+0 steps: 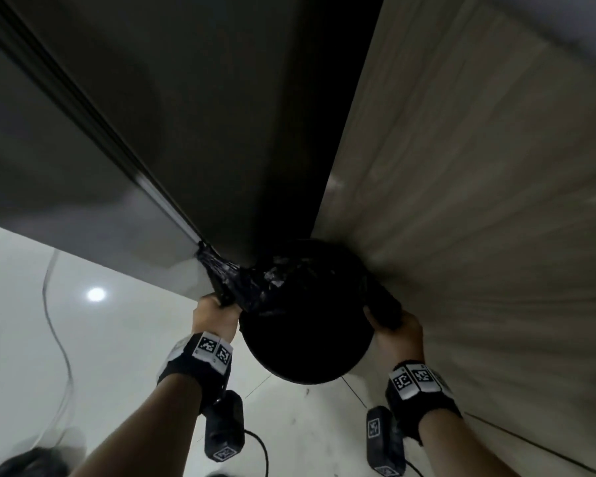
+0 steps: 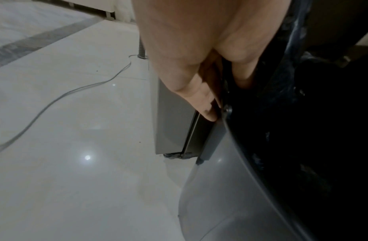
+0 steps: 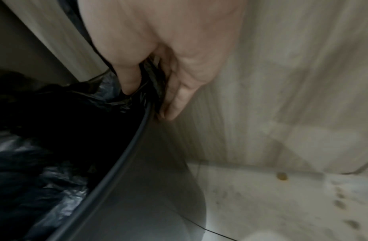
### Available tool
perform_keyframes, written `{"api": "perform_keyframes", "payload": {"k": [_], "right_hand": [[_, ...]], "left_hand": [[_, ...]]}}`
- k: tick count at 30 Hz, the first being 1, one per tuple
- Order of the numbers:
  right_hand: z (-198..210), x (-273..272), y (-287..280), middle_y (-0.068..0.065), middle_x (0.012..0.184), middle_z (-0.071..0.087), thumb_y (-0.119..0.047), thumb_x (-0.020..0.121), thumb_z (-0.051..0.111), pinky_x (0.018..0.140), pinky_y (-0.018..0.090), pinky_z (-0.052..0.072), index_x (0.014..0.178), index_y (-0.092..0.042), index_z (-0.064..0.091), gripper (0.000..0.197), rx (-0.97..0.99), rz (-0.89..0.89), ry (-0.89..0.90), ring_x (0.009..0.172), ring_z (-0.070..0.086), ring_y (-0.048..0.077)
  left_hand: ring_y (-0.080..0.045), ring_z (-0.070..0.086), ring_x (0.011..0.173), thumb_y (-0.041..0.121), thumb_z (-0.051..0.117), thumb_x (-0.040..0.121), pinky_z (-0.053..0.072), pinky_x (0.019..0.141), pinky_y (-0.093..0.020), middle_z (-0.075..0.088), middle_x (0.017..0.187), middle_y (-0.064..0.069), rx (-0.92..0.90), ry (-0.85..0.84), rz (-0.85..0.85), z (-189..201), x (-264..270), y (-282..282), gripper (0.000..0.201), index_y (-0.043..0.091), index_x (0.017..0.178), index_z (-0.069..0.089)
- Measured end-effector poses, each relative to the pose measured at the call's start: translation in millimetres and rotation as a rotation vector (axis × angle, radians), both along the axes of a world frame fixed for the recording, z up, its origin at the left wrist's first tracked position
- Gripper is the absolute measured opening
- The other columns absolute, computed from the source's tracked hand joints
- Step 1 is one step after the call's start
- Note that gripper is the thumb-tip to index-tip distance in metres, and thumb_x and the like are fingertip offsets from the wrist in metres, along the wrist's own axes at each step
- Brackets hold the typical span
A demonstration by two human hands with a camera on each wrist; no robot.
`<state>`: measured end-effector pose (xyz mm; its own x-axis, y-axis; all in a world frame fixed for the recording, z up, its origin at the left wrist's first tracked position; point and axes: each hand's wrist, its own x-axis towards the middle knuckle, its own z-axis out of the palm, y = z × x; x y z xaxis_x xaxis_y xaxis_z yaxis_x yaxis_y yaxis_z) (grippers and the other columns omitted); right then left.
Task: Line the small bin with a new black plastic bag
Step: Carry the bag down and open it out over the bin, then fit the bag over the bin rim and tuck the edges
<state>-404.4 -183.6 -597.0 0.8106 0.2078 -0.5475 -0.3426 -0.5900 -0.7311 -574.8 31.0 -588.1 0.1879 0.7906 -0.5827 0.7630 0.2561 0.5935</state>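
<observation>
The small round bin [image 1: 355, 359] stands on the floor in a corner, its inside dark. A crumpled black plastic bag [image 1: 272, 280] lies across the far part of its mouth and stretches out leftward. My left hand [image 1: 222, 302] grips the bag's edge beside the bin's left rim. In the left wrist view the fingers [image 2: 208, 104] curl down outside the rim [image 2: 241, 146], with the bag [image 2: 292, 48] running past them. My right hand [image 1: 382, 315] holds the bag's other edge at the right rim. In the right wrist view the thumb and fingers [image 3: 179, 101] pinch bunched bag [image 3: 150, 84] just above the rim [image 3: 125, 154].
A tall grey appliance [image 1: 117, 149] stands close on the left, and a wood-grain panel [image 1: 479, 201] on the right. The bin sits in the gap between them. The white tiled floor [image 1: 117, 356] spreads to the left, with a cable [image 1: 59, 339] lying on it.
</observation>
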Motion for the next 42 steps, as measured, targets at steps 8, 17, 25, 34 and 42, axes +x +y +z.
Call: {"api": "perform_keyframes", "payload": {"k": [8, 17, 25, 34, 42], "right_hand": [[40.5, -7.9, -25.8, 0.005, 0.112, 0.067, -0.016, 0.067, 0.084, 0.074, 0.025, 0.050, 0.115, -0.022, 0.062, 0.053, 0.063, 0.089, 0.145, 0.101, 0.063, 0.021], [83.1, -8.9, 16.7, 0.017, 0.117, 0.061, -0.029, 0.084, 0.062, 0.084, 0.041, 0.046, 0.116, -0.011, 0.060, 0.037, -0.509, 0.669, -0.609, 0.105, 0.057, 0.040], [50.4, 19.7, 6.0, 0.022, 0.110, 0.068, -0.022, 0.089, 0.060, 0.085, 0.044, 0.052, 0.109, -0.003, 0.065, 0.028, -0.376, 0.246, -0.238, 0.101, 0.064, 0.038], [56.8, 31.9, -5.4, 0.016, 0.109, 0.064, -0.002, 0.083, 0.062, 0.089, 0.044, 0.051, 0.112, 0.001, 0.063, 0.030, -0.073, -0.174, 0.166, 0.103, 0.061, 0.036], [75.7, 3.1, -9.6, 0.024, 0.120, 0.060, -0.005, 0.081, 0.055, 0.093, 0.042, 0.045, 0.116, 0.001, 0.056, 0.035, -0.369, 0.061, -0.143, 0.108, 0.057, 0.039]], "left_hand": [[-0.027, 0.063, 0.108, 0.069, 0.069, 0.063, 0.048, 0.090, -0.033, 0.068, 0.112, -0.005, -0.162, 0.429, -0.609, 45.4, -44.6, -19.0, 0.073, 0.017, 0.113, 0.060], [-0.031, 0.037, 0.129, 0.060, 0.063, 0.070, 0.035, 0.105, -0.043, 0.038, 0.138, -0.006, 0.318, 0.350, -0.719, 70.7, 2.6, -56.2, 0.085, 0.023, 0.140, 0.032], [-0.027, 0.060, 0.098, 0.060, 0.030, 0.084, 0.031, 0.090, -0.044, 0.069, 0.100, -0.002, 0.484, 0.603, -0.637, 59.2, 4.2, -34.9, 0.055, 0.021, 0.092, 0.069], [-0.025, 0.026, 0.140, 0.040, 0.057, 0.083, 0.020, 0.112, -0.043, 0.033, 0.149, -0.001, 0.558, 0.326, -1.084, 47.1, 54.1, -33.0, 0.074, 0.022, 0.145, 0.021], [-0.030, 0.061, 0.108, 0.025, 0.058, 0.089, 0.049, 0.090, -0.036, 0.068, 0.116, -0.006, 0.234, 0.171, -0.777, 41.3, 51.0, -15.2, 0.022, 0.025, 0.109, 0.066]]}}
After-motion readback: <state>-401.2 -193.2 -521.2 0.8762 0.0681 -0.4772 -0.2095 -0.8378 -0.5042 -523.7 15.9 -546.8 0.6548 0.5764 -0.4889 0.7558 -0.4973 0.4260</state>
